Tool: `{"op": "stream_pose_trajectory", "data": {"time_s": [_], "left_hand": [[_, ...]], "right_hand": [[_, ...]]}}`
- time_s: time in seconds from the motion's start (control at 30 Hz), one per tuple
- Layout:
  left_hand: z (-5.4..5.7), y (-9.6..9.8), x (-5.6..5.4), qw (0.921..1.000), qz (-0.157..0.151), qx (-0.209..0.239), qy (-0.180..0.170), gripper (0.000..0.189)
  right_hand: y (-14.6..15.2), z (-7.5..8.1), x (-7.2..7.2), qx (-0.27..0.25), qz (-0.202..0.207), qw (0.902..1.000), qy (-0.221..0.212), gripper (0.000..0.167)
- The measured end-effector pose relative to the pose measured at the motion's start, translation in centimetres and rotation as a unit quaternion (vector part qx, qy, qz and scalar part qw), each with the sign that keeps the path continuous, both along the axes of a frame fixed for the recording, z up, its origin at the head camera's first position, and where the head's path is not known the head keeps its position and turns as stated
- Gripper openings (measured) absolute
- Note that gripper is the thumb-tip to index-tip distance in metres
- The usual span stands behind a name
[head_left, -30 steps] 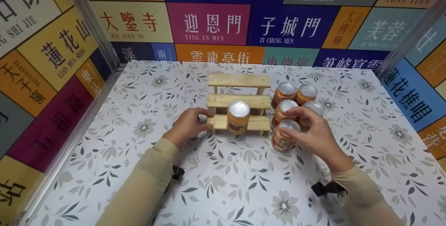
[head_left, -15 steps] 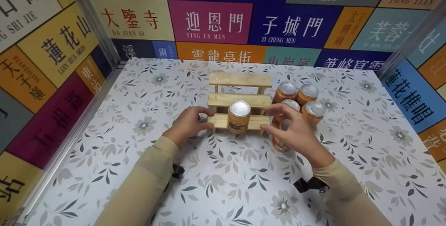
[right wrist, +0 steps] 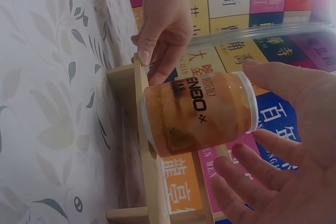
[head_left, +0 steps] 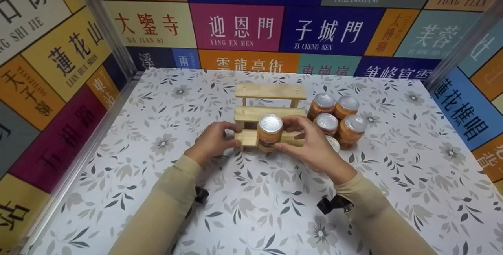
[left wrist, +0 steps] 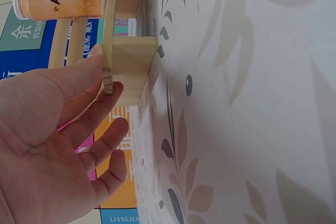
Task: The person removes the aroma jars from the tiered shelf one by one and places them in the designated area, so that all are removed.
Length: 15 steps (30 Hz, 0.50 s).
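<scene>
An orange can (head_left: pixel 268 139) with a silver lid stands upright on the lowest step of a small three-step wooden stand (head_left: pixel 271 90). My left hand (head_left: pixel 214 139) pinches the left end of that step. In the left wrist view the thumb lies at the upper face of the stand (left wrist: pixel 108 51) and the index finger at its end. My right hand (head_left: pixel 314 145) is beside the can's right side, fingers spread. The right wrist view has its thumb tip and fingers around the lid end of the can (right wrist: pixel 202 111), not curled round it.
Several matching cans (head_left: pixel 351 131) are grouped upright right of the stand. The nearest one, a silver lid (head_left: pixel 333 144), is mostly hidden behind my right hand. A floral cloth (head_left: pixel 251 208) covers the table. Printed panels (head_left: pixel 235 27) wall the back and sides.
My right hand has moved left from the front can of the group to the can on the stand. The left hand keeps its place at the step's end.
</scene>
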<state>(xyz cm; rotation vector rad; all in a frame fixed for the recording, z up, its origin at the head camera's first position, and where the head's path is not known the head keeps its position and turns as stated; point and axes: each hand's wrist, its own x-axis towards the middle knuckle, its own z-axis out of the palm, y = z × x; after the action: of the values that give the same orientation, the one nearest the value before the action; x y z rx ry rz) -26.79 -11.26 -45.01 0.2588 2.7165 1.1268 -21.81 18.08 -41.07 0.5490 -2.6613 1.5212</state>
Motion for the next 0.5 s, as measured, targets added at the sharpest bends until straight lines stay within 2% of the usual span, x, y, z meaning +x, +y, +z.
{"op": "stream_pose_trajectory", "data": {"time_s": [0.2, 0.5], "left_hand": [[0.1, 0.0, 0.0, 1.0000, 0.002, -0.003, -0.007, 0.036], [0.1, 0.1, 0.0, 1.0000, 0.001, 0.000, -0.002, 0.034]], "right_hand": [[-0.5, -0.3, -0.6, -0.012, -0.009, 0.9996, -0.025, 0.078], [-1.5, -0.4, -1.1, -0.041, -0.022, 0.9978, -0.048, 0.077]]}}
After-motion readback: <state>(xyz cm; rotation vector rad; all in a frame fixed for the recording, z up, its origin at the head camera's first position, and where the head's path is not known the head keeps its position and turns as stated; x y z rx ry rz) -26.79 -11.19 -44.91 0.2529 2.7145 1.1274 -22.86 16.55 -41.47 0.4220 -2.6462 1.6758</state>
